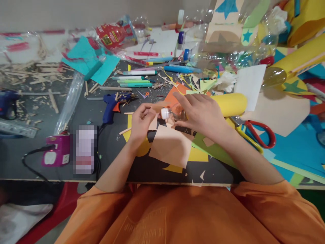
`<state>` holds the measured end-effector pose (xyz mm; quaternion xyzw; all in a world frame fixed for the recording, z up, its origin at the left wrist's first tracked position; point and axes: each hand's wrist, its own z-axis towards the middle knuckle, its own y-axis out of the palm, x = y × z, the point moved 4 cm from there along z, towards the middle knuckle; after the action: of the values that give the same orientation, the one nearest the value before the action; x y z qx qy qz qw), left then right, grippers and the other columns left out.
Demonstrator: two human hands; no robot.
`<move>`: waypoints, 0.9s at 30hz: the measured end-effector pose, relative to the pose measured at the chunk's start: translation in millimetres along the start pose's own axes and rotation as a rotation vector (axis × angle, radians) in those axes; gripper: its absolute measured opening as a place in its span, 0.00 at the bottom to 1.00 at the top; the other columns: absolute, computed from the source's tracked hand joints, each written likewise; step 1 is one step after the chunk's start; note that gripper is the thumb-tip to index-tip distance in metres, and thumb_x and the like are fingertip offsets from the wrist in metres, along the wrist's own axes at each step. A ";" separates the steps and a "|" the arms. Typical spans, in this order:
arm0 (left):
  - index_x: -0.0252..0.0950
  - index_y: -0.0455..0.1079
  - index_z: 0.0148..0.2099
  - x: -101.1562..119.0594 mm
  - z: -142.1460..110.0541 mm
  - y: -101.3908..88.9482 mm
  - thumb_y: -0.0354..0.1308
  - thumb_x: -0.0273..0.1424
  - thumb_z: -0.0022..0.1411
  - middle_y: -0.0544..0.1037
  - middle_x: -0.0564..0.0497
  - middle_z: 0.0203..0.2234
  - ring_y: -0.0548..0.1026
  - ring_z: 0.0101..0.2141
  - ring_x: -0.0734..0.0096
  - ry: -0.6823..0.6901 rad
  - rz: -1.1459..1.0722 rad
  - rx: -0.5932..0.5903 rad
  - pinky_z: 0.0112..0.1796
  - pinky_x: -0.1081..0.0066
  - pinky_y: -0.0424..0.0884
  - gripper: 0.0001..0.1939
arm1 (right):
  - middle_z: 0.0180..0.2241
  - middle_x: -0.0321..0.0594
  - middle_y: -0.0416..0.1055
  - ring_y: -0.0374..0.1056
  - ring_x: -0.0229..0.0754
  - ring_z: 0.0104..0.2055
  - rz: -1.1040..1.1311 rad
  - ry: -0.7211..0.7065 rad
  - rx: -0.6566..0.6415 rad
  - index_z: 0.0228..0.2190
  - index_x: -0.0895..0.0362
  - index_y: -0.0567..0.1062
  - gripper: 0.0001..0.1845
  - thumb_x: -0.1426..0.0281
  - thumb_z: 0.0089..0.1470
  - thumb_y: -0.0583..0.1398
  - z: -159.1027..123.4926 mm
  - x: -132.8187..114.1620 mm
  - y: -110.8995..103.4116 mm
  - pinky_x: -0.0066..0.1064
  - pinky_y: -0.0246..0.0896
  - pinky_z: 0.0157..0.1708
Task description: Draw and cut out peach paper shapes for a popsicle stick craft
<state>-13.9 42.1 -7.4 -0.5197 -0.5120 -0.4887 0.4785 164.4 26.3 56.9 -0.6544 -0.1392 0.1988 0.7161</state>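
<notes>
A small clear plastic bottle (179,112) lies sideways with its white cap (165,113) pointing left. My right hand (203,110) has its thumb and fingers around the bottle's body, hiding the far end. Left of the cap, my left hand (143,120) is closed in a pinch on a small piece of peach paper (153,125); the fingertips are partly blurred. Below the bottle lies a larger peach paper sheet (171,145), over yellow scraps. An orange paper piece (175,93) is behind the bottle.
Red-and-yellow scissors (261,134) and a yellow roll (232,104) lie to the right. On the left are a blue glue gun (109,105), a blurred-out phone (85,149) and a purple power adapter (56,150). Markers (134,81) and large bottles (203,57) crowd the back.
</notes>
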 end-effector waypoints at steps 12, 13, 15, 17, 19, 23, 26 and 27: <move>0.37 0.70 0.29 -5.9 1.5 -5.6 0.62 0.45 0.57 0.76 0.54 0.22 0.73 0.22 0.76 -0.032 -0.066 0.188 0.24 0.76 0.68 0.17 | 0.46 0.51 0.72 0.67 0.63 0.49 -0.031 0.144 0.196 0.51 0.52 0.70 0.25 0.52 0.56 0.58 45.8 44.5 -59.6 0.52 0.60 0.45; 0.37 0.69 0.27 -5.8 0.9 -6.8 0.62 0.45 0.57 0.74 0.55 0.21 0.71 0.22 0.77 -0.018 -0.048 0.200 0.23 0.77 0.66 0.17 | 0.47 0.51 0.73 0.67 0.63 0.49 -0.042 0.152 0.192 0.50 0.53 0.71 0.25 0.53 0.55 0.60 56.2 44.0 -57.0 0.52 0.60 0.46; 0.37 0.66 0.25 -6.2 0.2 -8.4 0.63 0.44 0.56 0.69 0.57 0.19 0.67 0.21 0.79 0.008 -0.018 0.213 0.22 0.78 0.63 0.18 | 0.45 0.50 0.74 0.68 0.62 0.48 -0.073 0.143 0.143 0.49 0.53 0.72 0.24 0.57 0.53 0.63 77.1 38.9 -43.2 0.51 0.61 0.46; 0.37 0.63 0.24 -7.9 0.3 -7.8 0.63 0.43 0.57 0.65 0.59 0.18 0.64 0.19 0.80 0.029 -0.006 0.198 0.21 0.77 0.61 0.18 | 0.45 0.52 0.74 0.68 0.62 0.49 -0.087 0.109 0.118 0.49 0.56 0.72 0.23 0.60 0.53 0.64 95.6 31.9 -24.6 0.51 0.61 0.46; 0.38 0.62 0.25 -10.0 1.1 -5.5 0.63 0.42 0.57 0.63 0.59 0.17 0.63 0.19 0.79 0.048 -0.018 0.163 0.21 0.77 0.61 0.18 | 0.45 0.51 0.74 0.67 0.61 0.49 -0.066 0.030 0.157 0.46 0.54 0.72 0.19 0.60 0.55 0.63 109.8 25.0 -7.9 0.51 0.60 0.46; 0.38 0.62 0.26 -13.2 2.3 -0.5 0.63 0.40 0.55 0.63 0.59 0.16 0.64 0.17 0.78 0.013 -0.025 0.106 0.19 0.76 0.61 0.16 | 0.47 0.52 0.73 0.66 0.58 0.50 -0.074 -0.026 0.224 0.45 0.54 0.72 0.16 0.61 0.56 0.61 124.0 22.9 14.1 0.51 0.59 0.47; 0.38 0.60 0.24 -10.3 1.3 1.0 0.63 0.38 0.56 0.63 0.59 0.15 0.65 0.16 0.79 -0.014 0.010 0.088 0.19 0.76 0.62 0.17 | 0.47 0.52 0.74 0.67 0.55 0.50 -0.084 -0.081 0.214 0.43 0.59 0.74 0.16 0.61 0.60 0.57 127.2 21.8 22.4 0.49 0.59 0.48; 0.38 0.59 0.24 -8.5 0.7 1.3 0.63 0.38 0.56 0.63 0.59 0.14 0.65 0.17 0.78 -0.010 0.025 0.082 0.20 0.76 0.62 0.17 | 0.47 0.52 0.74 0.67 0.53 0.50 -0.096 -0.104 0.206 0.43 0.61 0.74 0.18 0.60 0.63 0.53 128.0 20.2 24.0 0.47 0.59 0.49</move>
<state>-12.6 42.2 -15.9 -0.5084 -0.5275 -0.4585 0.5030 121.0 150.1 45.2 -0.5587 -0.1862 0.2114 0.7800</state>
